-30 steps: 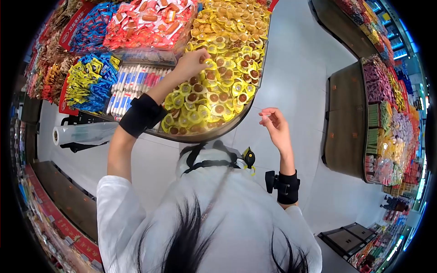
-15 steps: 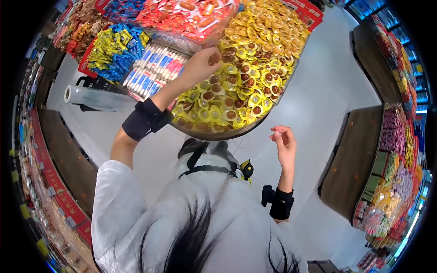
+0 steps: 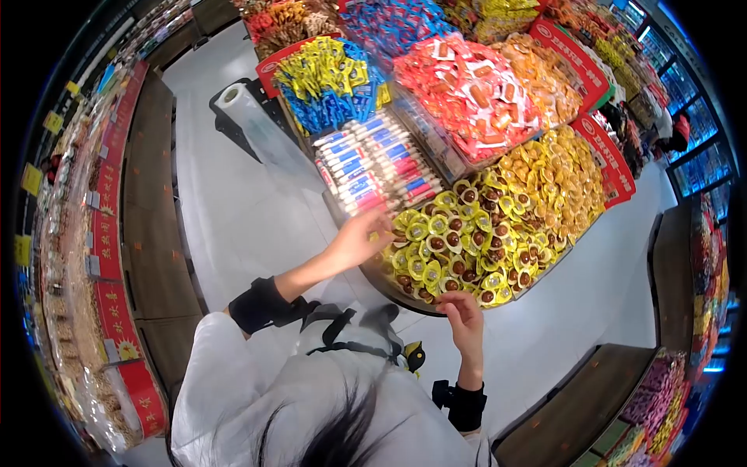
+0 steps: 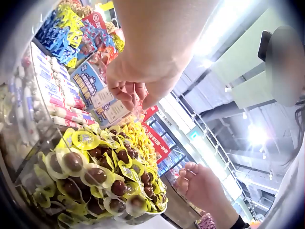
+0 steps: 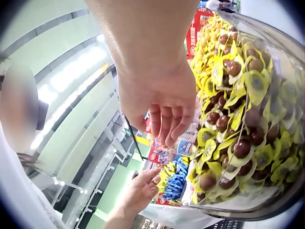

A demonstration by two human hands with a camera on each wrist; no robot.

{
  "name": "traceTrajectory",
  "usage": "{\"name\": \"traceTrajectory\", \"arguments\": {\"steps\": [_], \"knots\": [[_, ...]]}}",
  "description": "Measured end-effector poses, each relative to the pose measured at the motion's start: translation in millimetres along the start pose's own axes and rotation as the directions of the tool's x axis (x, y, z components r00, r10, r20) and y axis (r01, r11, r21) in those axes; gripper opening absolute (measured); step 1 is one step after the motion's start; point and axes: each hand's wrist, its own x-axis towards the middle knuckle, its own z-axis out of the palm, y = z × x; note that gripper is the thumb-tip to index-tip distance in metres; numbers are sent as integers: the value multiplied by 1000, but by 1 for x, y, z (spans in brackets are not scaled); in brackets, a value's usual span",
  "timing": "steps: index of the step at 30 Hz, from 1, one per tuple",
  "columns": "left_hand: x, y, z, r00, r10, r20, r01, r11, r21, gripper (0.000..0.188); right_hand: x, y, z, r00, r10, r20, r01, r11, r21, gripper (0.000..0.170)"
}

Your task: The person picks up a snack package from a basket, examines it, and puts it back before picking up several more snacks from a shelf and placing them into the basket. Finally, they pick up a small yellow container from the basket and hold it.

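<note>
My left hand [image 3: 359, 240] hovers at the left edge of a heap of wrapped candies [image 3: 445, 233], yellow-rimmed cups with brown balls. Its fingers are bent and the thumb is close to them; whether a candy is between the fingertips I cannot tell. In the left wrist view, the left hand [image 4: 138, 78] overlaps the boxes and candies behind it. My right hand [image 3: 464, 319] hangs near the front rim of the curved bin [image 3: 416, 305], fingers loosely bent. In the right wrist view, the right hand [image 5: 159, 102] shows nothing in its grasp, beside the clear bin wall.
White sticks with blue and pink labels [image 3: 373, 163] fill the neighbouring compartment. Beyond are red-and-white packets [image 3: 475, 93] and blue-yellow packets [image 3: 327, 82]. A roll of clear plastic bags [image 3: 253, 113] stands left of the bin. Shelves with red strips [image 3: 113, 249] line the left; a brown cabinet [image 3: 576, 405] stands right.
The head view has turned, so the bin appears farther right. My left hand has moved back from the middle of the candy heap to its left edge. The right hand stays loosely bent.
</note>
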Motion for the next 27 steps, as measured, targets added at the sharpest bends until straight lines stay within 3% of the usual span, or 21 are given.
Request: {"name": "traceTrajectory", "arguments": {"steps": [4, 5, 9, 13, 16, 18, 23, 27], "knots": [[-27, -18, -31, 995, 3, -100, 0, 1000, 31, 18, 18, 2, 30, 996, 56, 75, -56, 998, 3, 13], [-35, -24, -39, 993, -28, -119, 29, 1000, 10, 17, 23, 6, 38, 994, 74, 77, -67, 994, -86, 13], [-72, -52, -72, 973, -51, -226, 45, 998, -32, 16, 39, 1, 71, 965, 146, 218, -171, 980, 103, 13], [-116, -80, -110, 940, -98, -327, 68, 992, -104, 16, 51, 12, 118, 961, 144, 234, -150, 989, 4, 14], [-155, -100, -143, 898, -184, -401, 122, 977, -175, 18, 55, 9, 160, 905, 232, 358, -266, 963, 48, 16], [-180, -119, -165, 868, -267, -418, 174, 953, -248, 19, 56, 14, 193, 896, 234, 378, -252, 968, -3, 16], [-224, -144, -226, 853, -243, -462, 105, 947, -304, 18, 51, 16, 274, 888, 168, 428, -142, 986, -92, 16], [-249, -160, -269, 851, -232, -471, 85, 946, -314, 17, 47, 23, 334, 881, 191, 434, -158, 981, -111, 15]]}}
